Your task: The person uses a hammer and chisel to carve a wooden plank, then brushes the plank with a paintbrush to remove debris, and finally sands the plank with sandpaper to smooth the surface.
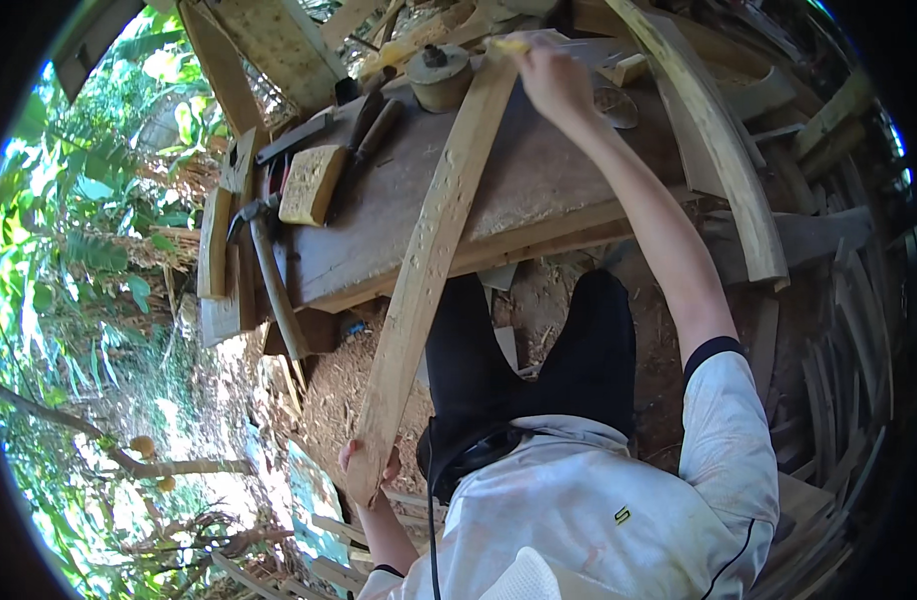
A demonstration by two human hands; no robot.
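Observation:
A long pale wooden plank (439, 240) runs diagonally from the workbench down toward my body, its face pitted with small marks. My left hand (368, 463) grips the lower end, partly hidden behind the wood. My right hand (551, 78) is closed at the far end, holding a small yellow item (511, 46) I cannot make out against the plank. Just left of that end sits a round, pale lidded object (439, 80). On the bench's left lie a hammer (274, 285), chisel-like tools (377, 130) and a wooden block (312, 185).
The worn workbench (539, 200) spans in front of my legs. A long curved timber (724, 150) lies over its right side. Scrap slats (849, 320) pile up at the right. Leafy plants and a branch (179, 466) fill the left, and wood shavings cover the dirt floor (349, 380).

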